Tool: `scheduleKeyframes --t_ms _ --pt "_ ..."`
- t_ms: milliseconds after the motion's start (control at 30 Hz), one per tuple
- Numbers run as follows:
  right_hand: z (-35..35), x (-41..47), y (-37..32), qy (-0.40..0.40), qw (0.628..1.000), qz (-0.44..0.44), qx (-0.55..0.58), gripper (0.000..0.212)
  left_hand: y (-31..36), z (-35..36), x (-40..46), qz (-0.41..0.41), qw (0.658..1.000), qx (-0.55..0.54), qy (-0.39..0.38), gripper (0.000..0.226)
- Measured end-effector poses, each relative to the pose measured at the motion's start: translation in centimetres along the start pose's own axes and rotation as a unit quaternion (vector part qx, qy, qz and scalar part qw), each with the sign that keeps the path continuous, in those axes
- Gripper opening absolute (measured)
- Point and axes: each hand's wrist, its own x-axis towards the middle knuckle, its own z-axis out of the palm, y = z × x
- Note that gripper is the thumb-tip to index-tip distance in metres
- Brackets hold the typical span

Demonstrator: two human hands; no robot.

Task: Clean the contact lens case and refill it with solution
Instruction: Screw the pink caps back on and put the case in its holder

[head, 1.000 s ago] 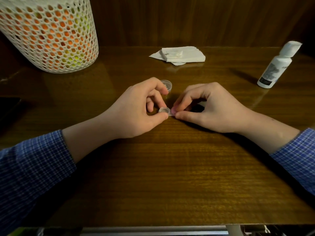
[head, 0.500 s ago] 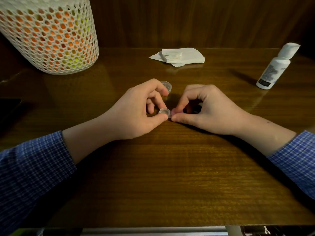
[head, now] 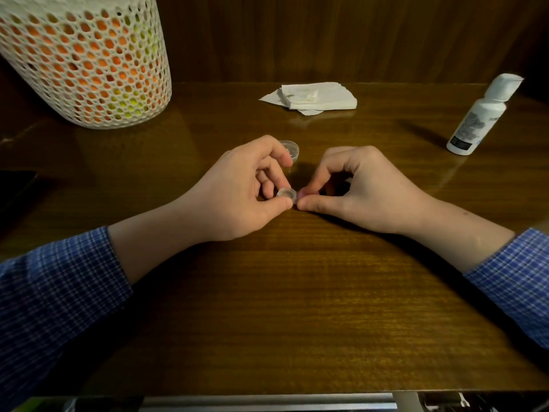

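Note:
A small clear contact lens case (head: 287,193) rests on the wooden table (head: 297,307) between my two hands. My left hand (head: 240,191) pinches its open left well with thumb and fingers. My right hand (head: 356,191) pinches the case's right end, which its fingers hide. A loose clear cap (head: 291,149) lies just beyond my left index finger. The white solution bottle (head: 481,114) stands capped at the far right. A folded white tissue (head: 312,95) lies at the back centre.
A white perforated basket (head: 86,60) with orange and yellow contents stands at the back left. A dark flat object (head: 15,185) lies at the left edge. A wooden wall (head: 326,34) runs behind the table.
Both hands stay on the case with only slight finger shifts; my right hand has drawn its fingers a little tighter. The view has tilted slightly.

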Motion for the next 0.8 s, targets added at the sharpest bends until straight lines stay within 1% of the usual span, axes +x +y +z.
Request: scheduleKeyframes --t_ms 133,200,333,467,533,633,700,800 --pt "-0.57 -0.13 0.24 -0.037 0.999 -0.009 0.022 0.006 0.09 -0.04 -0.02 -0.004 1.0 -0.001 -0.003 0.046" --pt "-0.74 -0.17 0.32 -0.047 0.999 -0.006 0.021 0.009 0.12 -0.07 -0.01 -0.005 1.0 0.002 -0.002 0.047" --pt "-0.48 -0.08 0.15 -0.027 1.0 -0.002 0.015 0.007 0.2 -0.15 0.02 -0.004 1.0 0.005 -0.003 0.046" --pt "-0.09 0.05 -0.12 0.001 1.0 0.006 0.015 0.015 0.27 -0.15 0.04 -0.005 1.0 0.001 -0.005 0.048" --pt "-0.21 0.03 -0.16 -0.004 1.0 0.004 0.013 0.015 0.28 -0.13 0.01 -0.005 1.0 0.0 -0.006 0.049" --pt "-0.69 -0.09 -0.06 -0.037 0.999 -0.003 0.032 0.006 0.25 -0.1 -0.05 -0.008 1.0 -0.001 -0.007 0.05" --pt "-0.94 -0.12 0.02 -0.051 0.998 0.0 0.032 0.005 0.2 -0.09 -0.03 -0.007 1.0 0.003 -0.006 0.05" --pt "-0.86 -0.05 0.0 -0.044 0.999 0.003 0.018 0.006 0.19 -0.18 0.0 -0.008 1.0 0.002 -0.008 0.049"
